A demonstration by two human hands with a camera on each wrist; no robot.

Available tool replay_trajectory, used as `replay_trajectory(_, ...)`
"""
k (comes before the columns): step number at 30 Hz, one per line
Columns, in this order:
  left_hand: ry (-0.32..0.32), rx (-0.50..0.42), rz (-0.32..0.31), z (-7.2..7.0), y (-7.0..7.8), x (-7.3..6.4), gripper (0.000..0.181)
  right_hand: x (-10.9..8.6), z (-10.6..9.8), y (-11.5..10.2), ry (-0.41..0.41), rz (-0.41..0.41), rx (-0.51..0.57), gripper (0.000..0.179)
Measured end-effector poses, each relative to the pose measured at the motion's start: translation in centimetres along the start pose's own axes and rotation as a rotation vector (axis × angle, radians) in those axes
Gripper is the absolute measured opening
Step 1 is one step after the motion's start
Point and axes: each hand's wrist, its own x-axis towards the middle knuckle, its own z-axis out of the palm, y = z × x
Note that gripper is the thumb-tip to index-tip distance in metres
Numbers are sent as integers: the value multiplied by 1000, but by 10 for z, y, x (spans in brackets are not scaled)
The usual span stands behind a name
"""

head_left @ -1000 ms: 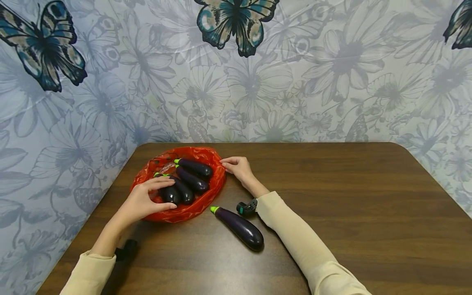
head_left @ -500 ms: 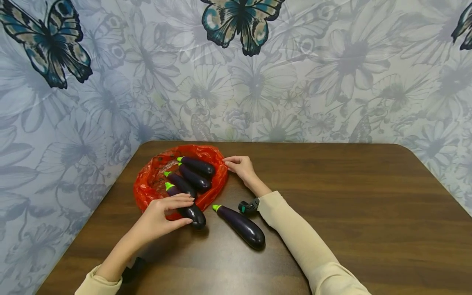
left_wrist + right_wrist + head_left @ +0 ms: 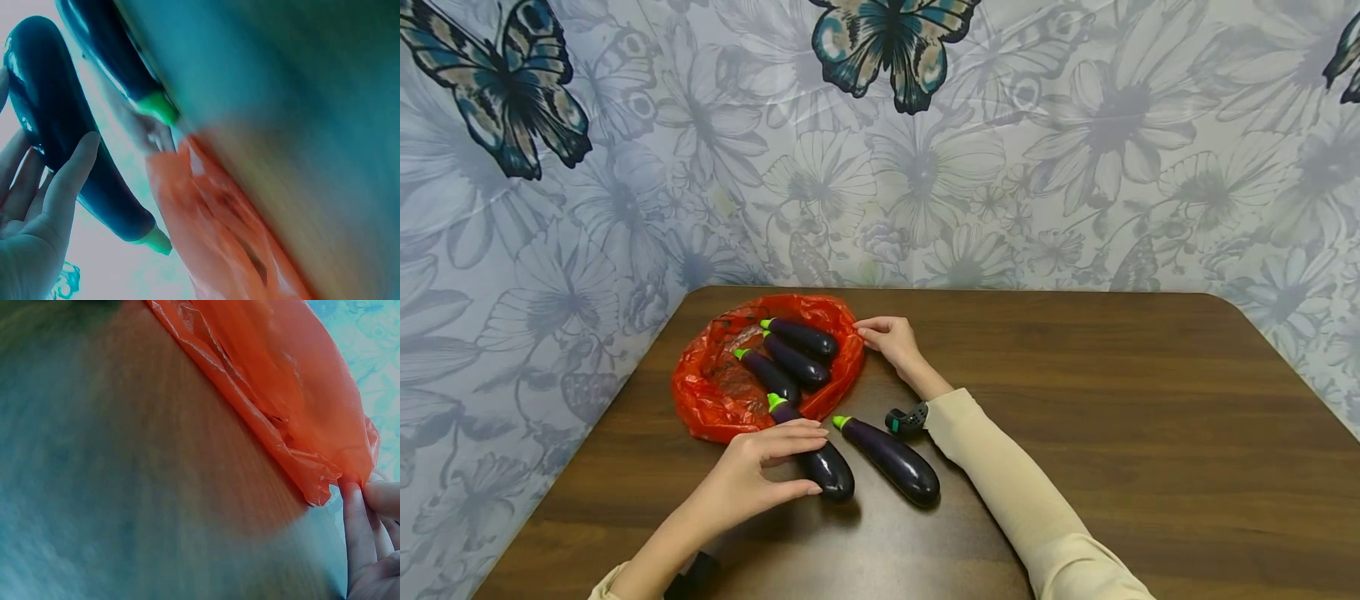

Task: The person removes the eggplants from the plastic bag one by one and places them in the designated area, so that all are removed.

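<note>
We note five glossy dark-purple eggplants with bright green stem ends, shared between a crumpled red plastic bag and the brown wood-grain desk. Three remain inside the bag: the far eggplant and the middle eggplant side by side near the right wall, the near eggplant just in front, its blunt end toward the near rim. A fourth, the loose eggplant, lies on the desk, stem pointing back toward the bag, nothing holding it. The fifth, the held eggplant, is in the left hand: that grip pinches its body, fingers along the far side, thumb on the near. Its stem end overlaps the bag's near rim in the head view; whether they touch we cannot tell. The right hand has its grip closed on the bag's right edge, and the right wrist view agrees, showing fingertips pinching gathered red plastic. We judge this to be unloading: one piece out, one between bag and desk and not yet released, three left to lift. By that reckoning, the work stands short of halfway.
</note>
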Motion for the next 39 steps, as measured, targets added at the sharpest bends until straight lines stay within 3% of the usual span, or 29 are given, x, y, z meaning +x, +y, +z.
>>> replay_trajectory(5,-42,-29,15,14,8,-2,43,1,0,-2,3,4,-4,16)
replay_trajectory(11,-83,15,72,26,14,-2,42,3,-2,-3,2,3,2,16)
replay_trajectory(17,-163,-11,100,36,22,0,39,4,-4,-5,3,4,9,16)
replay_trajectory(24,-253,48,65,42,20,5,41,4,-3,-3,12,2,15,16)
replay_trajectory(33,-266,74,59,41,14,12,39,2,-1,2,7,0,7,16)
replay_trajectory(39,-317,72,-3,41,11,17,40,2,-1,2,-2,-2,7,15)
